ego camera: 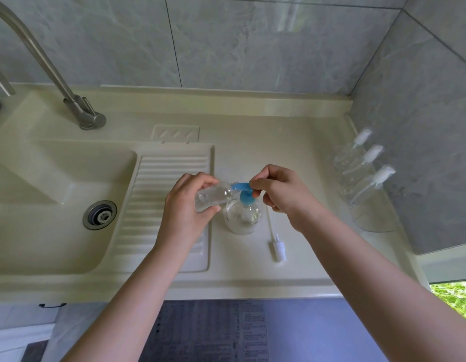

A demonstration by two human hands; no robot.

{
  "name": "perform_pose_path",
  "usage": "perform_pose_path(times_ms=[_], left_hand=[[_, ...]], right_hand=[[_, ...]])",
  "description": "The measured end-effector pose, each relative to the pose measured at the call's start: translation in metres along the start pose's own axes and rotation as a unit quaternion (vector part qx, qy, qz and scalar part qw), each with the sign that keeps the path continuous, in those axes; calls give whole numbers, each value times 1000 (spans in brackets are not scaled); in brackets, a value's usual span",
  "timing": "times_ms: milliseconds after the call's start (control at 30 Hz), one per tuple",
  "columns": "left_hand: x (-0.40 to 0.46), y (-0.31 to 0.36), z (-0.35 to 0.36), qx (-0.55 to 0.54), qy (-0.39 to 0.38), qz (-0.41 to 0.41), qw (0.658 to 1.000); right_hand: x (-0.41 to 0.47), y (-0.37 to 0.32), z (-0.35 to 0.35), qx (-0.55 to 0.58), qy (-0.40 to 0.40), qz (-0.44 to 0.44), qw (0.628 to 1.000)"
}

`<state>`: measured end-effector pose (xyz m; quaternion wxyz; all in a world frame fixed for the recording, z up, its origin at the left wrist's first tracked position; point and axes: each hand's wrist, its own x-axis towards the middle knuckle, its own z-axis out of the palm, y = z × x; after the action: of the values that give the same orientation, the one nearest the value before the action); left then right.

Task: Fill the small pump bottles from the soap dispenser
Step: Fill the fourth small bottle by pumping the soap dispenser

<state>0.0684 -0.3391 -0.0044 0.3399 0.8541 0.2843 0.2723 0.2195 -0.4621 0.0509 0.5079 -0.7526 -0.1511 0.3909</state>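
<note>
At the middle of the cream bench, the left hand grips a small clear bottle, tilted with its open mouth touching the blue spout of the soap dispenser. The right hand pinches the back of that blue pump head. A loose white pump lies at 5 o'clock of the dispenser. Three capped pump bottles stand at 3 o'clock against the wall; the sink lies at 9 o'clock.
</note>
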Motion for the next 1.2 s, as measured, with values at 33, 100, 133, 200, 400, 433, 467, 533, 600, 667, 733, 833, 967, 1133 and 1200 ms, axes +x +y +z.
perform_pose_path(times_ms=[33, 100, 133, 200, 400, 433, 467, 533, 600, 667, 733, 833, 967, 1133, 1200], left_hand=[[0, 0, 1, 1, 0, 0, 1000], [-1, -1, 1, 2, -3, -3, 1000], [-1, -2, 1, 3, -7, -4, 1000], [-1, -3, 1, 2, -7, -6, 1000], [0, 0, 0, 1, 2, -1, 1000], [0, 0, 0, 1, 3, -1, 1000], [0, 1, 0, 0, 2, -1, 1000], [1, 1, 0, 3, -1, -2, 1000], [1, 0, -1, 6, -3, -3, 1000], [1, 1, -1, 7, -3, -3, 1000], [0, 2, 0, 6, -1, -4, 1000], [-1, 0, 1, 6, -2, -3, 1000], [0, 0, 0, 5, -4, -5, 1000], [0, 2, -2, 3, -1, 0, 1000], [0, 1, -1, 4, -3, 1, 1000]], right_hand=[[-1, 1, 0, 1, 0, -2, 1000], [-1, 4, 2, 0, -1, -4, 1000], [-2, 6, 3, 2, 0, -4, 1000], [-1, 6, 3, 3, 3, -6, 1000], [-3, 3, 0, 8, -4, -19, 1000], [-2, 3, 0, 6, -3, -23, 1000], [-2, 5, 2, 5, -1, -25, 1000], [-2, 4, 3, 2, -1, -21, 1000], [0, 1, 1, -8, -6, -20, 1000], [0, -1, -1, -17, -10, -20, 1000], [-1, 1, -1, -14, -10, -15, 1000], [-1, 5, 0, -5, -4, -19, 1000], [-1, 4, -1, -8, -6, -14, 1000], [-1, 0, -3, -13, -9, -21, 1000], [-1, 3, -2, -11, -8, -22, 1000]])
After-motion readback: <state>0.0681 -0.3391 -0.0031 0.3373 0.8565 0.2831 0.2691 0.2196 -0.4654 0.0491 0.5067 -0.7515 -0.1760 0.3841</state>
